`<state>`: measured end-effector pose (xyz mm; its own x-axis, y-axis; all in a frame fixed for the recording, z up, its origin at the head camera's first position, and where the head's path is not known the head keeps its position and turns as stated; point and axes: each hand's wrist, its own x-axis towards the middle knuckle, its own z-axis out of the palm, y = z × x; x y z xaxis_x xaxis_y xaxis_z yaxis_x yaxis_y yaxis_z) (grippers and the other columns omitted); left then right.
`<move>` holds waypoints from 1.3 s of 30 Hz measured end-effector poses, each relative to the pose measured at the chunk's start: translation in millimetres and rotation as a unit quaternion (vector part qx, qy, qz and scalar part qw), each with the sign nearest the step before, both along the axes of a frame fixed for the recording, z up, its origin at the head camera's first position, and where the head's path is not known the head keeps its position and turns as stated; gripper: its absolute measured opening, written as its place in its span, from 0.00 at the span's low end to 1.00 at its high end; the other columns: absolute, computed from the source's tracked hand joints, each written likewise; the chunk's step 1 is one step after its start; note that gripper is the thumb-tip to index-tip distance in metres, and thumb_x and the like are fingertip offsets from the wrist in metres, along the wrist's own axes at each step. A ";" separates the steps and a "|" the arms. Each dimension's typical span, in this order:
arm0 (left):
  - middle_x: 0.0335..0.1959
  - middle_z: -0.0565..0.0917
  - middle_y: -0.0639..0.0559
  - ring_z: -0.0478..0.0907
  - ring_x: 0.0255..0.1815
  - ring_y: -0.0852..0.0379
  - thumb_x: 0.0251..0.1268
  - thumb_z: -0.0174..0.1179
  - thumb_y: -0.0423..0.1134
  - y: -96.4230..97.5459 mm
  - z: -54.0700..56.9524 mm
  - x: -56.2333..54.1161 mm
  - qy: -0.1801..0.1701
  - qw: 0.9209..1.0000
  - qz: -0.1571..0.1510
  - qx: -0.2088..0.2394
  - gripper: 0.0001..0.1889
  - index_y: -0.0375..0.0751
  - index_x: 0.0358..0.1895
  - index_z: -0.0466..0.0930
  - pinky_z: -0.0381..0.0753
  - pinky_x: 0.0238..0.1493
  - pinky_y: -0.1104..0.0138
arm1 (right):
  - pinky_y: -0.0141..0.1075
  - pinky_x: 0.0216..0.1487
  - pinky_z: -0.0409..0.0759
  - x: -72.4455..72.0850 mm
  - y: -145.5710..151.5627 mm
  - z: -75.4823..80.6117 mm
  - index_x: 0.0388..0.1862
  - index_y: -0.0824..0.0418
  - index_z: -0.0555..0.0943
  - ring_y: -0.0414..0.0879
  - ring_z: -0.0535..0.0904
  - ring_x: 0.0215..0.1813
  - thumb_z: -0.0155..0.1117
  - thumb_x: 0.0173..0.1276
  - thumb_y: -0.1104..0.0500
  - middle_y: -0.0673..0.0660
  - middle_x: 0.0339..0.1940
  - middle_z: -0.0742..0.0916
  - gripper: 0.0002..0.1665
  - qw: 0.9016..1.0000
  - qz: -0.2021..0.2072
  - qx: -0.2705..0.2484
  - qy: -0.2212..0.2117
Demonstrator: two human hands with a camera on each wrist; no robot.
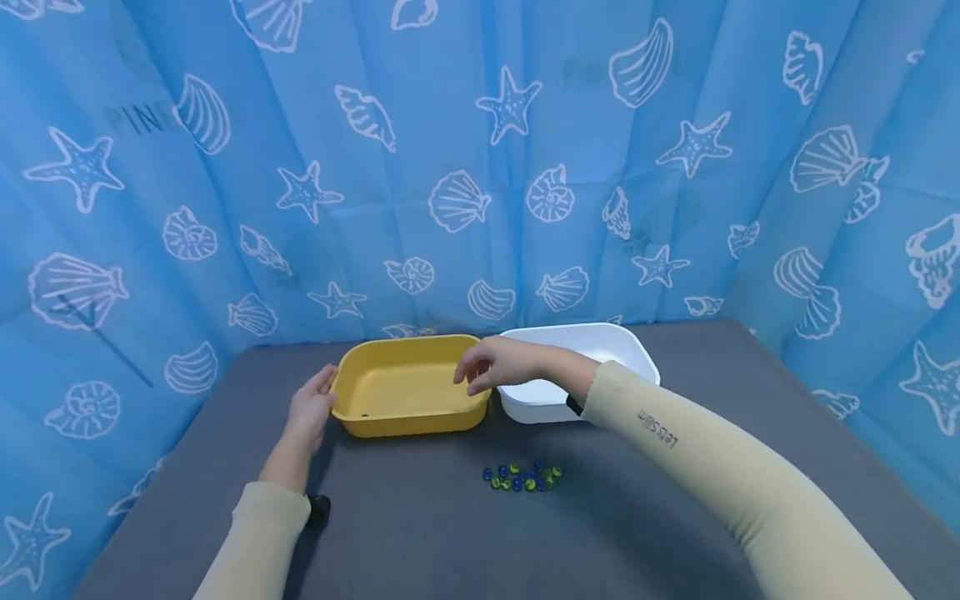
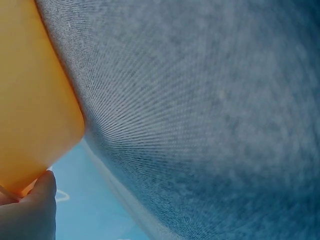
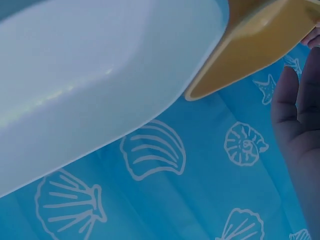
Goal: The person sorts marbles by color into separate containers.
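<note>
A yellow basin (image 1: 408, 423) stands at the back of the table, a small dark marble (image 1: 365, 415) at its inner front left. My left hand (image 1: 309, 408) holds the basin's left end by the rim; in the left wrist view its thumb (image 2: 44, 192) lies against the yellow wall. Over the basin's right end hovers my right hand (image 1: 506, 364), fingers loosely bent, with nothing visible between them. To the right, partly behind my right wrist, is a white basin (image 1: 547, 412). Several blue and yellow-green marbles (image 1: 517, 479) lie grouped in front of the basins.
A grey cloth (image 1: 420, 533) covers the table. Close behind the basins hangs a blue curtain (image 1: 450, 250) with white shells and starfish, which also runs along both sides. My right forearm (image 1: 697, 442) reaches across the table's right half.
</note>
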<state>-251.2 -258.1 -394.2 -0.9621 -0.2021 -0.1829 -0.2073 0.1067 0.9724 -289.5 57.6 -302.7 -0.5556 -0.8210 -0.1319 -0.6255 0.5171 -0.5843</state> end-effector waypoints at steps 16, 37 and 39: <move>0.78 0.47 0.45 0.41 0.78 0.51 0.77 0.34 0.25 -1.4 -2.1 2.4 -0.004 1.000 -0.003 0.012 0.30 0.38 0.78 0.40 0.48 0.74 0.57 | 0.32 0.49 0.80 22.7 35.1 -19.0 0.50 0.64 0.83 0.40 0.79 0.43 0.66 0.67 0.62 0.49 0.39 0.86 0.14 0.998 -0.019 -0.038 -0.048; 0.78 0.47 0.47 0.42 0.78 0.51 0.76 0.33 0.25 1.7 0.1 -1.7 -0.006 1.000 0.008 0.001 0.30 0.40 0.78 0.40 0.49 0.74 0.57 | 0.34 0.50 0.80 35.3 70.6 -56.6 0.52 0.68 0.82 0.40 0.80 0.45 0.65 0.67 0.64 0.59 0.46 0.86 0.16 0.994 -0.003 -0.042 -0.098; 0.78 0.47 0.47 0.42 0.78 0.51 0.76 0.33 0.25 1.3 0.3 -2.0 -0.003 1.000 0.009 -0.002 0.30 0.40 0.78 0.40 0.49 0.74 0.57 | 0.34 0.50 0.80 35.3 72.8 -61.2 0.52 0.68 0.82 0.40 0.80 0.44 0.65 0.67 0.64 0.59 0.46 0.86 0.16 0.994 -0.001 -0.047 -0.098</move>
<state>-253.2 -256.8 -394.0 -0.9574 -0.2195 -0.1874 -0.2144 0.1062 0.9710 -254.1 130.4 -363.9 -0.5280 -0.8340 -0.1601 -0.4946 0.4552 -0.7403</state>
